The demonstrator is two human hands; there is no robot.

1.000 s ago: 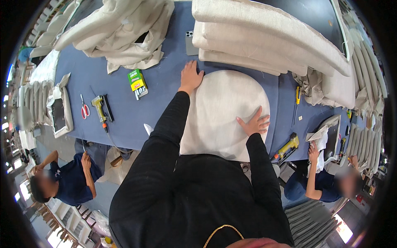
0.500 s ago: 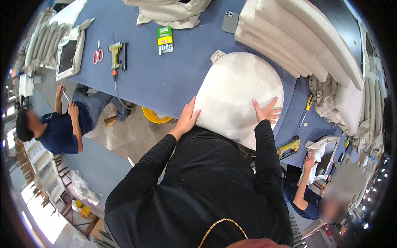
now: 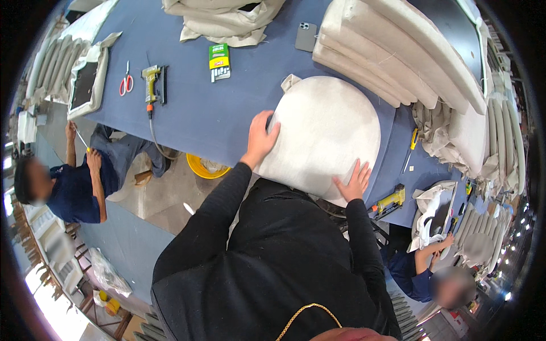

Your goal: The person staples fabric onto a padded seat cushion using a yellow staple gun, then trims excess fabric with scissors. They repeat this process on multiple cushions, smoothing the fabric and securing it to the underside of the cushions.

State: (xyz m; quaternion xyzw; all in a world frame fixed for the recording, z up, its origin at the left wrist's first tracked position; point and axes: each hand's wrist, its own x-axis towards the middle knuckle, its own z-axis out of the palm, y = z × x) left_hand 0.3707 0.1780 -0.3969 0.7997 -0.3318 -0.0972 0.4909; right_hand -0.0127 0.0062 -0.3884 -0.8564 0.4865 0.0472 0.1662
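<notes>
A pale beige upholstered seat cushion [image 3: 324, 131], rounded at its far end, lies on the blue-grey table in front of my body. A small flap of cloth sticks out at its far left corner. My left hand [image 3: 261, 139] grips the left edge, thumb toward the top face and fingers bent along the side, their tips partly hidden. Nearer me, my right hand [image 3: 354, 181] rests on the right front part with its fingers spread.
On the table [image 3: 187, 108] lie scissors [image 3: 126, 82], a staple gun [image 3: 153, 85] with a hose, a green-yellow box [image 3: 219, 61] and a phone [image 3: 306, 37]. Stacked cushions [image 3: 392, 51], a screwdriver [image 3: 410, 149] and another staple gun [image 3: 389, 202] are right. Co-workers [image 3: 77, 187] work on both sides.
My left hand has moved farther up the cushion's left edge, its fingers now more bent. My right hand has slid nearer to me. The whole view has shifted slightly.
</notes>
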